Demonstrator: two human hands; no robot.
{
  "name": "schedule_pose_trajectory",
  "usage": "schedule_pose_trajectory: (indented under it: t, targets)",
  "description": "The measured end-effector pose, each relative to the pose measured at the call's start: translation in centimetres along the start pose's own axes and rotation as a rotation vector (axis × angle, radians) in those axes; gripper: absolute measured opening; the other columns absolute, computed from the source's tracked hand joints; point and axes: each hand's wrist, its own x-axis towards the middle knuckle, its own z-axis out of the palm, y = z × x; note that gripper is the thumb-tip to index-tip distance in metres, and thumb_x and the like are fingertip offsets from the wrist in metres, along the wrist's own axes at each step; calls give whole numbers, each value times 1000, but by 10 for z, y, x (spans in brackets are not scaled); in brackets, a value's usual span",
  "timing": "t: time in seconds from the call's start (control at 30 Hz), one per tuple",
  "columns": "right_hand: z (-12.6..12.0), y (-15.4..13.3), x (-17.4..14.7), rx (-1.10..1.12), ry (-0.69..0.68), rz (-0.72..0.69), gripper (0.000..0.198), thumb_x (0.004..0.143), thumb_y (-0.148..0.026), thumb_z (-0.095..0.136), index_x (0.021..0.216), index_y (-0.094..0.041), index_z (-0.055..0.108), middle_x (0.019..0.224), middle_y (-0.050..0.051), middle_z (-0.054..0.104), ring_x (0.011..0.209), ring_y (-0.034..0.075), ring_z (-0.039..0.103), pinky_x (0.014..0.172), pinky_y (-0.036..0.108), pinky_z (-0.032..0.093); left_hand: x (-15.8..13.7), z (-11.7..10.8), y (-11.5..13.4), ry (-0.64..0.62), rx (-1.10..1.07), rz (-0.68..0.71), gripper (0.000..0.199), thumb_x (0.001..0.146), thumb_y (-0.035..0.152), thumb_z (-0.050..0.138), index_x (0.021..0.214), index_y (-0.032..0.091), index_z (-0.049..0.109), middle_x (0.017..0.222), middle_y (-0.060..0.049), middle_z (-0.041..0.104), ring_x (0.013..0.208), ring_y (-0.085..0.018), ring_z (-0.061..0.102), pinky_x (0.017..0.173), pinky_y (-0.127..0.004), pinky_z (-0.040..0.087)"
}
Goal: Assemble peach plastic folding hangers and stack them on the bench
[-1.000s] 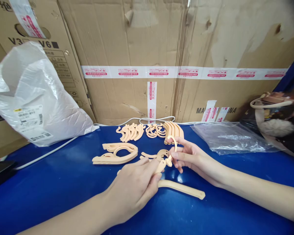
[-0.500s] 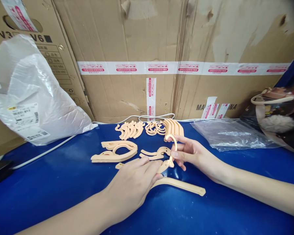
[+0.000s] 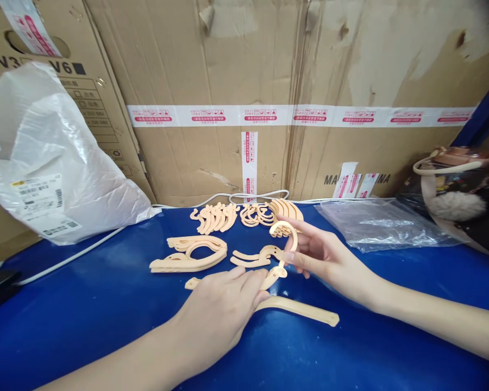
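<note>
One slim, cream, plastic-looking hook (image 3: 295,237) leans further right than half a second ago, its disc-shaped foot (image 3: 282,271) seemingly bearing on a smooth, cream, holed strip (image 3: 269,281). I see the right hand (image 3: 324,252) pinching the hook in its fingers, the left hand (image 3: 224,307) closed round the strip. Below the hook, a bent cream bar (image 3: 303,309) shows against the glossy blue bench (image 3: 350,358).

Light fairly bright and even across the blue tabletop (image 3: 89,320), with small glare spots near mid-table, wrinkled sheen on the clear plastic (image 3: 375,225), dark bag (image 3: 458,190) dim at right, wide-angle stretch toward the edges, upper-right corner blurred black.
</note>
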Motion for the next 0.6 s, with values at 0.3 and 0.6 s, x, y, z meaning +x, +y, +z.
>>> schedule_pose_trajectory:
  t: [0.3,0.6]
  targets:
    - [3,0,1,-24,-2,-13,69,82,-30,65,143,-22,34,74,-3,54,60,10,48,55,25,44,-2,1,0,-18,-34,-53,31,100,24,27,114,14,53,95,-7,71,81,-21,68,63,-32,54]
    - [8,1,-3,25,-21,3,68,85,-29,62,144,-23,31,77,-1,57,63,10,50,55,24,44,-2,3,1,37,13,-39,29,100,23,29,115,13,52,96,-7,71,79,-21,68,62,-30,52]
